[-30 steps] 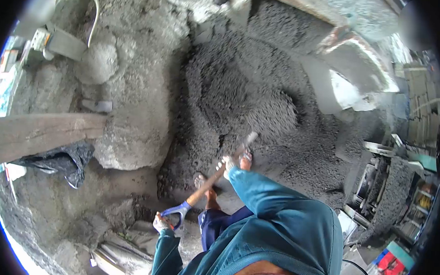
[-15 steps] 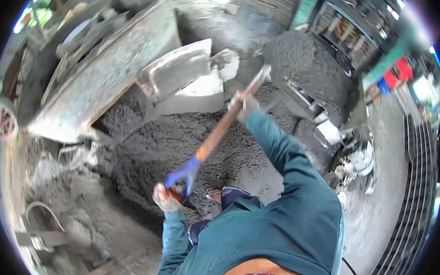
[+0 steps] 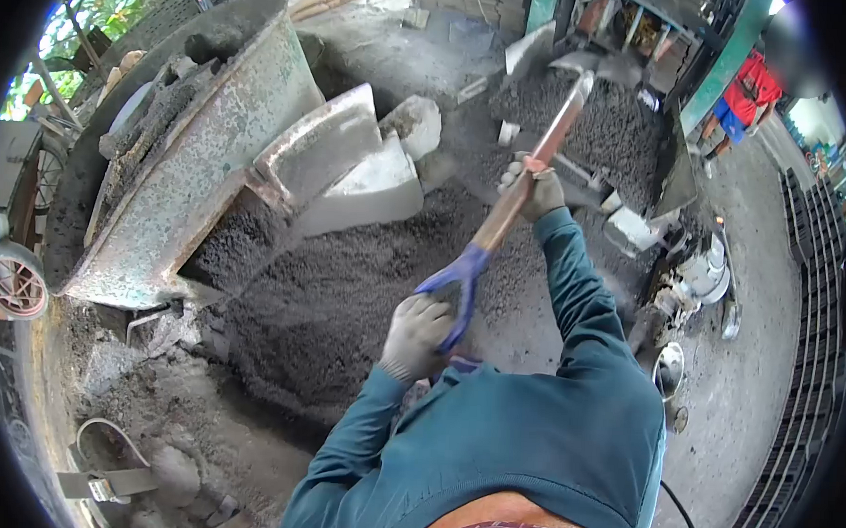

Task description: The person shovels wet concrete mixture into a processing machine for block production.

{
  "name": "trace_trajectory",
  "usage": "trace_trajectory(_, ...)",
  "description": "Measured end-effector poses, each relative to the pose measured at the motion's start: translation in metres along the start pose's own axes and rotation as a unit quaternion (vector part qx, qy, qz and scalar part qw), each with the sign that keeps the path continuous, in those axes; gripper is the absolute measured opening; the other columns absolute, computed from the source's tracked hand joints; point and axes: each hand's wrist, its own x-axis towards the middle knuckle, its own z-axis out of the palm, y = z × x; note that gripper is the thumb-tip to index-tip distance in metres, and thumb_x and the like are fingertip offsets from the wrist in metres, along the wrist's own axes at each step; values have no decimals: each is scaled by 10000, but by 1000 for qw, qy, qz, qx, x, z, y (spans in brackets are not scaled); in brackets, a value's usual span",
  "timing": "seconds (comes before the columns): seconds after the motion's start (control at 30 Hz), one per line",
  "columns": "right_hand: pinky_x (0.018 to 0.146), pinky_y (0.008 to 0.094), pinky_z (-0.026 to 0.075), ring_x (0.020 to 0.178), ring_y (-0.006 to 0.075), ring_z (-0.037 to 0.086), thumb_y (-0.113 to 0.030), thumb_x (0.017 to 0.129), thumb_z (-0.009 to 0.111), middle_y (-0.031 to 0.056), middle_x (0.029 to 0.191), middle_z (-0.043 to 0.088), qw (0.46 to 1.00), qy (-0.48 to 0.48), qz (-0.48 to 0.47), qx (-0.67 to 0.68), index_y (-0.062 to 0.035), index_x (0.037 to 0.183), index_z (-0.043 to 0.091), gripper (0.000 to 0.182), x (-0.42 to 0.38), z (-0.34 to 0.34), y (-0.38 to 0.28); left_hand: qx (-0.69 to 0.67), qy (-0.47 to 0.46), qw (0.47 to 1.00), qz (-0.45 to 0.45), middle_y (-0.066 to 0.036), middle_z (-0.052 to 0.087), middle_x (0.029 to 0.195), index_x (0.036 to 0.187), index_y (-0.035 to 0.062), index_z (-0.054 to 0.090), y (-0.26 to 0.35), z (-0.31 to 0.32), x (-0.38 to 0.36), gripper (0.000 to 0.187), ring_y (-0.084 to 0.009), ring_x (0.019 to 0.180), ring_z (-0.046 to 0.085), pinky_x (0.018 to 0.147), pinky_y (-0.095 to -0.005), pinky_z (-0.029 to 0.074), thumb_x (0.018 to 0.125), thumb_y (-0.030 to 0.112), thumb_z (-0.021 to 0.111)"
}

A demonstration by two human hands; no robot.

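Dusty grey floor [image 3: 733, 410] | left hand [image 3: 414, 337] gripping blue plastic D-handle [image 3: 471, 271], right hand [image 3: 543, 196] closed round brown wooden shovel shaft [image 3: 502, 218] | metal blade [image 3: 597, 64] swung farther beyond hands, by dark gritty heap [image 3: 622, 131]

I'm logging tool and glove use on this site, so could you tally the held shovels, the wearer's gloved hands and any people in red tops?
Held shovel: 1
Gloved left hand and gloved right hand: 2
Person in a red top: 1
Total: 4
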Motion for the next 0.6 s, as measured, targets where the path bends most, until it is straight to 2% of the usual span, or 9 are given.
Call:
trace_trajectory(0.03, 724, 481, 559, 748, 286, 615, -154, 838, 621, 109, 817, 579, 1000, -10, 22, 0, -41, 1124, 487, 335, -28, 12, 14, -29, 33, 999, -8, -54, 598, 870, 797, 97, 633, 8, -5, -28, 294, -288, 867, 592, 863, -456, 470, 566, 229, 757)
trace_trajectory(0.13, 847, 512, 551, 877, 301, 646, -128, 834, 634, 121, 849, 602, 981, -176, 59, -53, -38, 1100, 516, 304, -81, 15, 64, -97, 75, 984, -131, -160, 652, 1078, 909, 28, 683, 14, 10, -142, 354, -375, 1052, 609, 995, -499, 446, 565, 99, 729)
trace_trajectory(0.2, 922, 513, 526, 930, 308, 651, -109, 832, 634, 128, 867, 618, 964, -242, 100, -55, -26, 1042, 556, 239, -125, 22, 99, -122, 166, 928, -312, -177, 664, 1092, 912, 16, 700, 51, 13, -213, 234, -368, 1132, 598, 1000, -478, 455, 694, 97, 732)
trace_trajectory(0.23, 953, 507, 511, 943, 308, 650, -98, 829, 637, 130, 874, 625, 954, -268, 136, -19, -21, 1009, 576, 205, -148, 27, 116, -133, 214, 909, -332, -176, 663, 1111, 917, 17, 701, 72, 7, -231, 203, -360, 1156, 592, 1009, -460, 453, 727, 85, 727)
trace_trajectory(0.4, 1028, 556, 450, 1067, 318, 603, -82, 784, 701, 114, 1033, 609, 913, -140, 360, 132, -65, 1043, 605, 277, -285, 31, 174, -97, 397, 756, -512, -172, 651, 1156, 853, 45, 675, 170, -18, -353, 118, -320, 1197, 575, 1028, -430, 446, 781, -25, 613)
trace_trajectory(0.43, 1033, 555, 447, 1071, 320, 601, -87, 791, 698, 114, 1034, 608, 898, -119, 394, 154, -68, 1046, 606, 272, -300, 24, 178, -56, 378, 765, -518, -171, 648, 1162, 835, 52, 669, 189, -26, -369, 140, -312, 1201, 573, 1030, -428, 445, 787, -49, 586)
trace_trajectory(0.47, 1039, 555, 444, 1074, 322, 600, -92, 799, 694, 114, 1034, 606, 882, -97, 427, 174, -72, 1050, 606, 267, -316, 13, 183, 19, 332, 804, -493, -175, 650, 1156, 844, 49, 661, 211, -38, -373, 34, -336, 1217, 564, 1045, -448, 429, 825, 66, 638)
trace_trajectory(0.57, 1040, 551, 438, 1084, 310, 592, -125, 834, 682, 92, 1023, 608, 852, -20, 489, 188, -81, 1018, 587, 212, -347, -8, 171, 81, 313, 846, -425, -183, 659, 1119, 875, 41, 641, 262, -61, -345, 462, -389, 1234, 551, 1072, -503, 391, 871, 500, 685)
trace_trajectory(0.6, 1041, 551, 432, 1090, 305, 586, -138, 835, 687, 85, 1026, 605, 850, 17, 494, 179, -84, 1004, 578, 209, -355, -18, 166, 94, 296, 839, -447, -182, 659, 1113, 884, 44, 639, 275, -64, -324, 651, -403, 1239, 542, 1069, -526, 385, 832, 692, 603)
